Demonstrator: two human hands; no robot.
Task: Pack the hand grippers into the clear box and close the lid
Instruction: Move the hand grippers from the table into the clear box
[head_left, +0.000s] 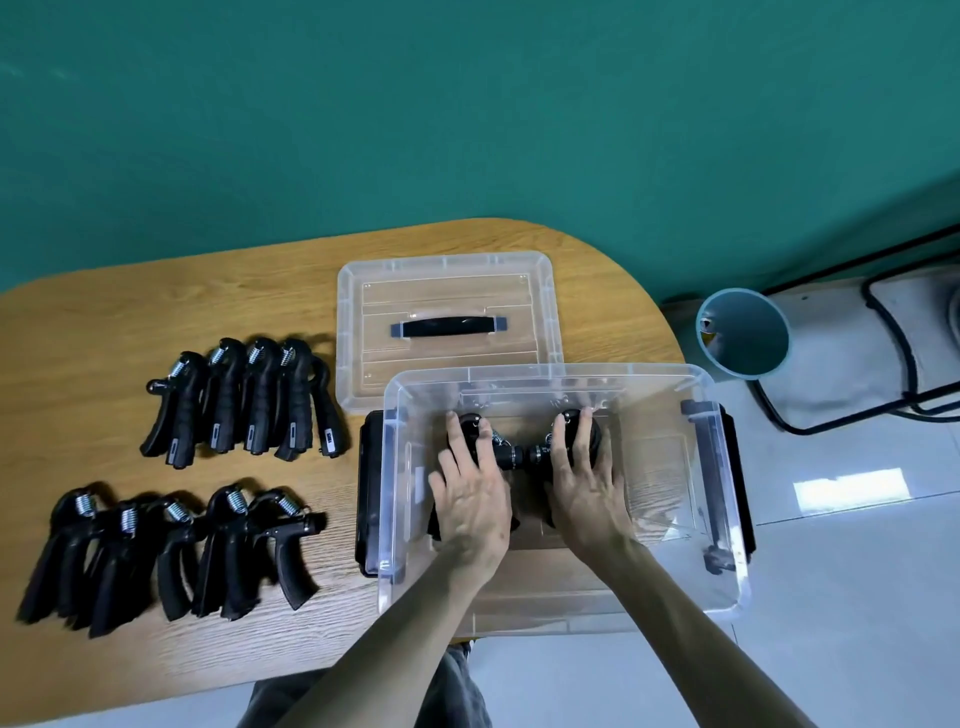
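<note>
Black hand grippers, two of them, lie on the floor of the clear box (563, 499) at its centre, their knobbed ends meeting: one gripper in the box (470, 431) under the left hand (475, 506), the other gripper in the box (582, 434) under the right hand (589, 493). Both hands reach down inside the box with fingers nearly straight and spread, lying on top of the grippers; whether the thumbs curl round them cannot be told. The box stands at the near right edge of the wooden counter (130, 322), partly overhanging it. Its lid (449, 296), with a dark handle, lies flat just beyond the box on the far side, their edges overlapping in view. To the left, well apart from the box, nine grippers remain on the counter: a far row of grippers (244, 400), four in number, and a near row of grippers (171, 551), five in number. Packing thus appears only begun: two are in, nine remain, and the lid is not yet fitted. Right of the counter, a translucent bin (743, 332) stands on the floor.
</note>
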